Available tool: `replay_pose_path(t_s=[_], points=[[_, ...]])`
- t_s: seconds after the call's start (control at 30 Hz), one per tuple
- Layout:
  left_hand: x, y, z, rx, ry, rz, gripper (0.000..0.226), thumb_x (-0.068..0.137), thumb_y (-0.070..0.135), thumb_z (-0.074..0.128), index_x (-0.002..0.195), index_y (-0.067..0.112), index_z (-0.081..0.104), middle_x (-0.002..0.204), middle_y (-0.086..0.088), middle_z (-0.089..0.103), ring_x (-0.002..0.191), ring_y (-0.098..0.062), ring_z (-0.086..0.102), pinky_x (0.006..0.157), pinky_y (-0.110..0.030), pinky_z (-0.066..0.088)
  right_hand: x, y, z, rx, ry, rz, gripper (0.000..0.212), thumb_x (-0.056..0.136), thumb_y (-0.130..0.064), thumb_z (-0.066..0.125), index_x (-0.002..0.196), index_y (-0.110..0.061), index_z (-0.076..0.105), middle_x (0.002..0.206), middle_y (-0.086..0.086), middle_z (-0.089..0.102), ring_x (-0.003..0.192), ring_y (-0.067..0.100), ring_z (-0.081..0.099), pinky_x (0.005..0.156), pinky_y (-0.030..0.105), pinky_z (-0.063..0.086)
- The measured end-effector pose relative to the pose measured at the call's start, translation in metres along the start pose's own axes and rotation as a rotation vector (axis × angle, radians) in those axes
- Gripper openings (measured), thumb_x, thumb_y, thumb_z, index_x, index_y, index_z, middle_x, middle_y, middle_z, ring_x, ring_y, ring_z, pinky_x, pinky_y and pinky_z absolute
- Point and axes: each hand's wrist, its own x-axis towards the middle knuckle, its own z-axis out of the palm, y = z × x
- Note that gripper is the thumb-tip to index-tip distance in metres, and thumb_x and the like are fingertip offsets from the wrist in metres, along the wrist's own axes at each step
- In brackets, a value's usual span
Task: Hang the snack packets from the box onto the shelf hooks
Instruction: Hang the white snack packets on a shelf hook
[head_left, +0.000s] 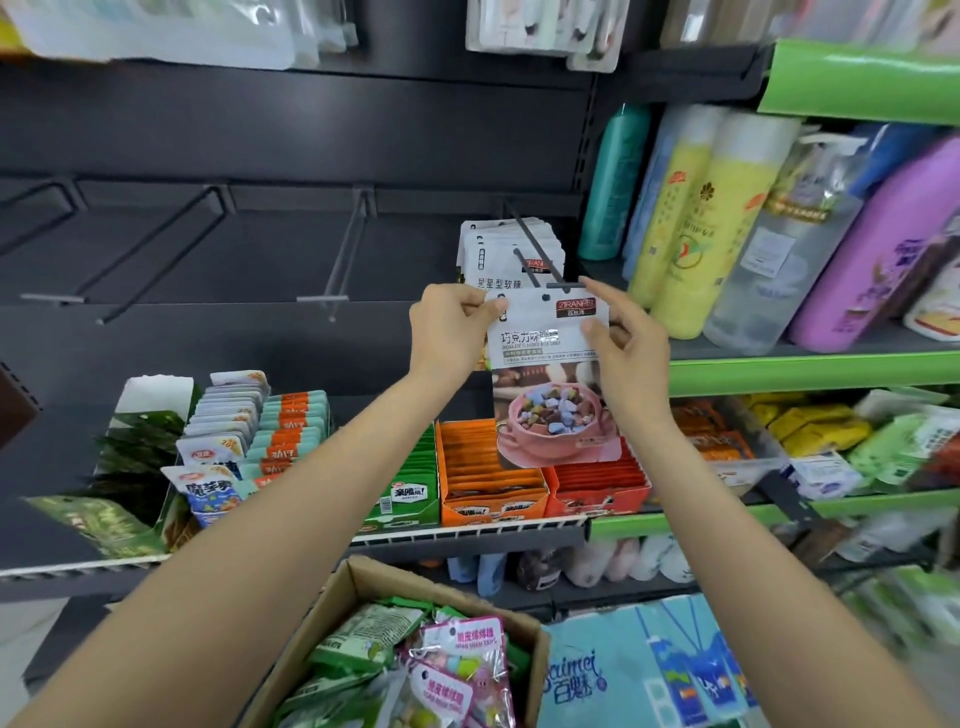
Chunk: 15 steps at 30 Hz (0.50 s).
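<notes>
I hold a white snack packet (550, 384), printed with a pink bowl of candy, up in front of a dark shelf hook (537, 257). My left hand (449, 330) pinches the packet's top left corner. My right hand (626, 338) pinches its top right edge, index finger stretched toward the hook's front bar. The packet's hole sits just below the hook tip. Several similar white packets (498, 249) hang on that hook behind it. The open cardboard box (363, 577) at the bottom holds green and pink snack packets (457, 665).
Empty hooks (343, 254) line the dark back panel to the left. Below them a shelf carries trays of small snack packs (488, 467). Tall bottles (727, 218) stand on the green-edged shelf at the right. A blue bag (639, 670) lies beside the box.
</notes>
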Motion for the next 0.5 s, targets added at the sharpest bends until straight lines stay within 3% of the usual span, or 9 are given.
replay_pose_path(t_s=[0.07,0.1,0.17,0.3,0.5], points=[[0.0,-0.001,0.002,0.002,0.004,-0.003,0.015,0.089,0.02,0.064,0.087,0.005,0.07,0.087,-0.005,0.071,0.068,-0.009,0.064,0.058,-0.012,0.053,0.0,0.006,0.0,-0.028,0.009,-0.006,0.039,0.094,-0.012,0.051,0.126,-0.032,0.057,0.101,0.004,0.068,0.075,0.016,0.058,0.069,0.035,0.048],[0.0,-0.001,0.002,0.002,0.005,0.001,0.016,0.089,0.019,0.064,0.088,0.004,0.07,0.087,-0.005,0.071,0.069,-0.01,0.064,0.056,-0.011,0.052,0.0,0.008,0.0,-0.044,0.007,-0.015,0.039,0.094,-0.011,0.051,0.128,-0.029,0.056,0.094,0.0,0.065,0.071,0.004,0.051,0.069,0.027,0.042],[0.0,-0.001,0.003,0.0,0.005,0.002,0.017,0.089,0.019,0.064,0.09,0.003,0.071,0.089,-0.006,0.071,0.07,-0.011,0.064,0.053,-0.009,0.05,0.001,0.011,0.0,-0.076,0.001,-0.02,0.039,0.095,-0.01,0.05,0.13,-0.026,0.054,0.081,-0.007,0.053,0.063,-0.003,0.043,0.064,0.015,0.033],[0.004,-0.001,0.005,0.006,0.025,-0.002,0.02,0.088,0.02,0.065,0.093,0.002,0.071,0.092,-0.007,0.071,0.078,-0.017,0.067,0.059,-0.016,0.052,0.005,0.011,0.002,-0.115,-0.001,-0.005,0.038,0.095,-0.009,0.049,0.131,-0.022,0.054,0.081,0.004,0.049,0.062,0.002,0.039,0.061,0.017,0.03],[0.017,-0.007,0.011,0.0,0.028,-0.053,0.018,0.088,0.02,0.065,0.092,0.003,0.069,0.091,-0.009,0.069,0.084,-0.02,0.066,0.069,-0.026,0.055,0.017,0.014,0.009,-0.207,-0.024,0.013,0.037,0.094,-0.008,0.05,0.13,-0.016,0.055,0.097,0.005,0.056,0.088,0.013,0.05,0.074,0.019,0.032]])
